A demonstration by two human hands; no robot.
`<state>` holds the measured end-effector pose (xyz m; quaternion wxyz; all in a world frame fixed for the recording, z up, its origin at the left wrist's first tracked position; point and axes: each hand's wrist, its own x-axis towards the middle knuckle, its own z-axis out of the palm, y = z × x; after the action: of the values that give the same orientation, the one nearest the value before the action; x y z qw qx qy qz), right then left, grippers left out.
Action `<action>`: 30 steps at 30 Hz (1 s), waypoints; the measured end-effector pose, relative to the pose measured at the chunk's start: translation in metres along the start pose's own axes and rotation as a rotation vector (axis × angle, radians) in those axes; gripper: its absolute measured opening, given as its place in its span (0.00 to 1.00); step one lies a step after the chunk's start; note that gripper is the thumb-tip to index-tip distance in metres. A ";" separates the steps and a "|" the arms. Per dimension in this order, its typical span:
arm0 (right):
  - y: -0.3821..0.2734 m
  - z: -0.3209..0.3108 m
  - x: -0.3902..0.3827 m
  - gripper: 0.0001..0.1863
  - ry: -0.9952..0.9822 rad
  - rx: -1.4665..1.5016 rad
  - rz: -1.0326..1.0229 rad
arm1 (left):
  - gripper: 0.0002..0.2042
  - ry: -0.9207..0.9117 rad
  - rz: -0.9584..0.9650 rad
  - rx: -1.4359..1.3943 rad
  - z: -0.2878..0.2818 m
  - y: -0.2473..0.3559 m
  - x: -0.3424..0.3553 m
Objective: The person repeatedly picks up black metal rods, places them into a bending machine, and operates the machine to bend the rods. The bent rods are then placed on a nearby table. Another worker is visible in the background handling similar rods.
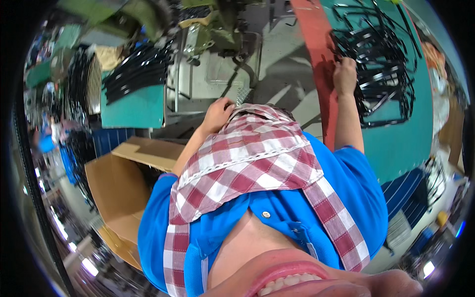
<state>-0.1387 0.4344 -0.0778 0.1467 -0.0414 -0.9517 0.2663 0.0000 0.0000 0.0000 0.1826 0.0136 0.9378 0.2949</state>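
My right hand [345, 76] reaches to the left edge of a pile of black bent strips [383, 74], which look like thin rectangular frames with a glossy surface. Its fingers are curled at the end of the pile and closed on a black strip there; the fingertips are partly hidden. The pile lies on a green tabletop [396, 148] with a red border [319, 49]. My left hand [216, 116] hangs in front of my checked apron [252, 153], its fingers loosely bent and apart. Nothing shows in it.
At the left, a green table [133, 111] carries a bundle of black strips [138, 72]. An open cardboard box [116, 190] stands beside my left arm. Green machinery [220, 29] rises ahead, and white bags [440, 106] lie past the right table's far edge.
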 end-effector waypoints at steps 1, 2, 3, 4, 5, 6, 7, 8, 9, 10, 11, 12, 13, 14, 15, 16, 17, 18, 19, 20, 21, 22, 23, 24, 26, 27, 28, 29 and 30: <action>0.009 -0.007 0.001 0.10 0.054 0.019 -0.011 | 0.12 0.013 0.040 -0.003 0.000 0.011 0.003; 0.018 -0.017 0.006 0.10 0.092 0.089 -0.005 | 0.11 0.047 -0.029 -0.006 -0.001 0.026 0.010; 0.003 -0.043 0.051 0.09 0.183 0.088 -0.075 | 0.11 0.292 0.115 -0.103 0.006 0.000 0.050; 0.006 -0.063 0.049 0.09 0.161 0.058 -0.043 | 0.10 0.326 0.001 -0.297 0.018 -0.005 0.052; 0.002 -0.084 0.057 0.08 0.182 0.051 -0.001 | 0.10 0.393 -0.041 -0.372 0.015 -0.014 0.065; -0.014 -0.089 0.067 0.08 0.255 0.019 -0.083 | 0.10 0.416 -0.032 -0.332 -0.017 -0.029 0.072; -0.022 -0.108 0.080 0.08 0.315 -0.056 -0.174 | 0.10 0.540 -0.012 -0.346 -0.022 -0.035 0.077; -0.023 -0.127 0.101 0.09 0.340 -0.123 -0.247 | 0.09 0.598 -0.028 -0.386 -0.031 -0.034 0.087; -0.036 -0.135 0.111 0.10 0.362 -0.159 -0.294 | 0.09 0.681 0.006 -0.388 -0.050 -0.049 0.089; -0.059 -0.150 0.124 0.11 0.370 -0.231 -0.281 | 0.10 0.820 0.071 -0.396 -0.055 -0.055 0.101; -0.081 -0.165 0.133 0.12 0.389 -0.313 -0.253 | 0.12 0.856 0.077 -0.406 -0.072 -0.048 0.109; -0.099 -0.171 0.142 0.13 0.406 -0.341 -0.254 | 0.14 0.861 0.071 -0.393 -0.085 -0.049 0.111; -0.107 -0.185 0.150 0.14 0.413 -0.356 -0.261 | 0.15 0.868 0.072 -0.378 -0.091 -0.039 0.116; -0.116 -0.200 0.155 0.14 0.396 -0.433 -0.208 | 0.16 0.819 0.116 -0.338 -0.096 -0.030 0.121; -0.137 -0.212 0.155 0.15 0.382 -0.524 -0.152 | 0.17 0.764 0.166 -0.312 -0.099 -0.025 0.129; -0.151 -0.210 0.157 0.15 0.368 -0.558 -0.146 | 0.16 0.722 0.174 -0.333 -0.104 -0.027 0.136; -0.164 -0.210 0.155 0.15 0.307 -0.491 -0.121 | 0.15 0.683 0.196 -0.246 -0.108 -0.027 0.141; -0.189 -0.206 0.147 0.15 0.237 -0.410 -0.099 | 0.14 0.660 0.222 -0.176 -0.115 -0.036 0.147; -0.172 -0.230 0.149 0.15 0.182 -0.330 -0.096 | 0.13 0.659 0.251 -0.115 -0.095 -0.003 0.157; -0.140 -0.251 0.157 0.14 0.091 -0.106 -0.145 | 0.11 0.674 0.274 -0.107 -0.078 0.034 0.165; -0.134 -0.253 0.150 0.14 0.043 -0.079 -0.146 | 0.12 0.652 0.306 -0.064 -0.076 0.045 0.168; -0.140 -0.253 0.140 0.14 -0.006 -0.060 -0.150 | 0.12 0.630 0.337 -0.032 -0.074 0.051 0.170; -0.148 -0.253 0.131 0.14 -0.055 -0.040 -0.154 | 0.12 0.609 0.368 0.000 -0.069 0.055 0.173; -0.161 -0.253 0.122 0.12 -0.078 -0.012 -0.152 | 0.11 0.596 0.376 0.034 -0.061 0.058 0.177; -0.182 -0.255 0.104 0.12 -0.134 0.010 -0.120 | 0.11 0.591 0.398 0.066 -0.053 0.065 0.179; -0.188 -0.257 0.098 0.12 -0.164 0.019 -0.110 | 0.11 0.594 0.405 0.079 -0.050 0.069 0.178; -0.185 -0.254 0.094 0.12 -0.194 0.062 -0.107 | 0.11 0.599 0.431 0.083 -0.047 0.072 0.179; -0.181 -0.246 0.089 0.12 -0.261 0.065 -0.167 | 0.11 0.605 0.454 0.087 -0.044 0.074 0.179; -0.184 -0.227 0.075 0.13 -0.261 0.243 -0.084 | 0.11 0.617 0.476 0.086 -0.042 0.077 0.179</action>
<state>-0.1423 0.4011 0.2219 0.0370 0.0513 -0.9245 0.3760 -0.1877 0.0640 0.0148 -0.1820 0.1490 0.9308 0.2798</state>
